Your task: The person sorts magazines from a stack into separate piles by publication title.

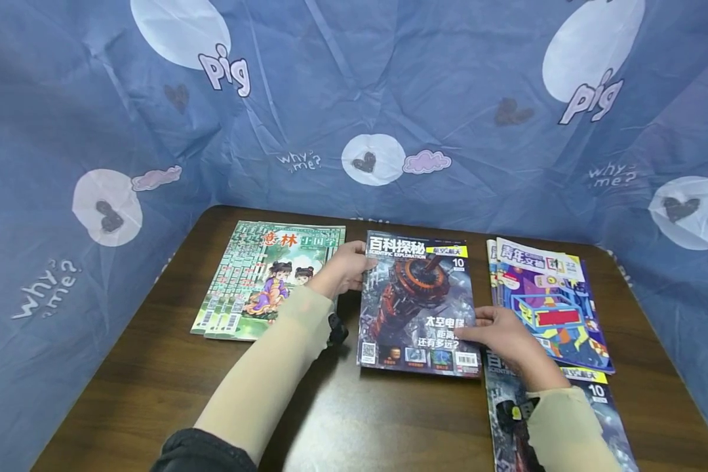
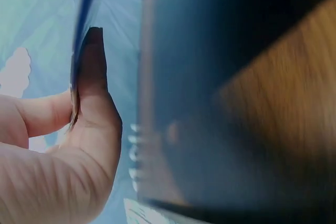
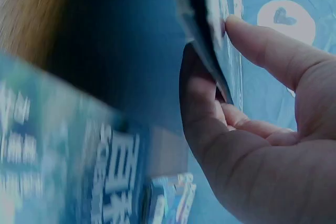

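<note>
Between my hands is a Scientific Exploration magazine [image 1: 415, 301] with a dark cover and an orange ring-shaped machine on it. My left hand [image 1: 349, 265] pinches its left edge near the top; in the left wrist view the thumb and fingers [image 2: 94, 72] lie on opposite faces of the thin edge. At the lower right edge my right hand [image 1: 504, 337] grips it, thumb on the cover and fingers [image 3: 202, 103] behind, as the right wrist view shows. A second copy of this magazine [image 1: 610, 406] lies under my right forearm, partly hidden.
At the left lies a fanned stack of green magazines [image 1: 289, 282] with cartoon children on top. A stack of purple magazines [image 1: 557, 314] at the right overlaps the dark copy below it. The brown table [image 1: 360, 426] ends at a blue patterned cloth [image 1: 472, 177] behind.
</note>
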